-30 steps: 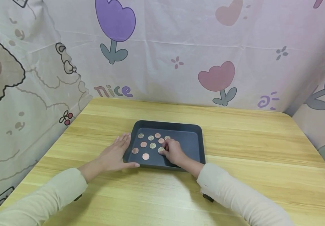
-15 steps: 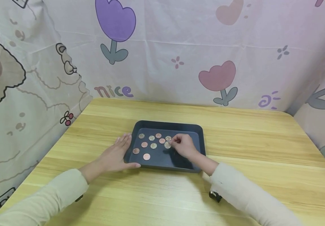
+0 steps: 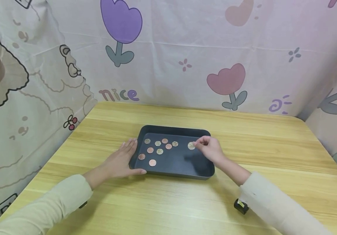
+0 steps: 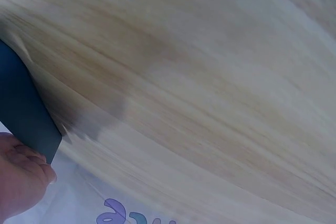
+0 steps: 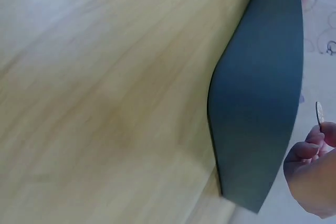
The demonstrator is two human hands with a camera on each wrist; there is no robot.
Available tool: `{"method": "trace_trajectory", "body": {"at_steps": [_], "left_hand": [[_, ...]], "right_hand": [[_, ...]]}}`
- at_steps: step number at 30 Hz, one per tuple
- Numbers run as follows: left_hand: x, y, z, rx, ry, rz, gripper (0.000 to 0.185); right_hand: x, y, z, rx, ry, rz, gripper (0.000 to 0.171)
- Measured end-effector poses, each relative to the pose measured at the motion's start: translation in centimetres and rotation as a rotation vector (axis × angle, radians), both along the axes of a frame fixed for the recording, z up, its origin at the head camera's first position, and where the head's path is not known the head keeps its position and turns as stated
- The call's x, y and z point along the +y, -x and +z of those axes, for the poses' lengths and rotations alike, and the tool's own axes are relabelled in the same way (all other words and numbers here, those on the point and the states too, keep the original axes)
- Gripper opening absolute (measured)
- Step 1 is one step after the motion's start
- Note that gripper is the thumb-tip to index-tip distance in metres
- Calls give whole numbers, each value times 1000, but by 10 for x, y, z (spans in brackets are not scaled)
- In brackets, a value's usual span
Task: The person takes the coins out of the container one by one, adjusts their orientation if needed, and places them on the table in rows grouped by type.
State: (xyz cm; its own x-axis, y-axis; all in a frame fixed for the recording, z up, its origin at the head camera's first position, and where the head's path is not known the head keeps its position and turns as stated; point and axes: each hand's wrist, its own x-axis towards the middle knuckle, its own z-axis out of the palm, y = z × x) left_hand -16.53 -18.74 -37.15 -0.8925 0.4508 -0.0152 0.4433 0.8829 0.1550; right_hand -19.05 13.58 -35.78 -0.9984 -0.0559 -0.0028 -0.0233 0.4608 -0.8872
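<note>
so I've got one coin [image 3: 191, 146] pinched between thumb and fingertips of my right hand [image 3: 210, 150], lifted clear of the tray [image 3: 172, 171] floor and hanging over its right end, close to the right wall. In the right wrist view you can see that coin [image 5: 318, 113] edge-on above my curled fingers [image 5: 304, 151], with the tray's [image 5: 260, 103] dark outer side right beside it

My left hand [image 3: 118, 161] is laid flat against the left wall of the tray, fingers straight and together, thumb along the near corner, just bracing it on the surface [image 3: 274, 150]. It isn't holding anything

Progress-wise, I'd call this early days. Eight coins are lying in the left half of the tray: a back row of four [image 3: 161, 142], two more [image 3: 155, 150] just in front of those, and two [image 3: 147, 159] nearest me. So by my count that's one in hand and eight to go. The right half of the tray has no coin lying in it, and I can't see any coin out on the surface either, so nothing looks delivered anywhere yet
</note>
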Motion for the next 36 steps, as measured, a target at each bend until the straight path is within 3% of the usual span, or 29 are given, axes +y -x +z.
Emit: {"method": "trace_trajectory", "body": {"at_steps": [11,18,26,36], "left_hand": [[-1,1,-2,-4,-3,12,115],[-1,1,-2,1,4,10,114],[-1,1,-2,4,8,9,114],[1,2,0,1,4,-4,113]], "right_hand": [[48,-6,2,-77,107,-140,15],[70,-7,-14,-102,0,-227,15],[78,-5,-31,-111,-167,-217,20],[82,1,-37,-54,-368,-158,22]]}}
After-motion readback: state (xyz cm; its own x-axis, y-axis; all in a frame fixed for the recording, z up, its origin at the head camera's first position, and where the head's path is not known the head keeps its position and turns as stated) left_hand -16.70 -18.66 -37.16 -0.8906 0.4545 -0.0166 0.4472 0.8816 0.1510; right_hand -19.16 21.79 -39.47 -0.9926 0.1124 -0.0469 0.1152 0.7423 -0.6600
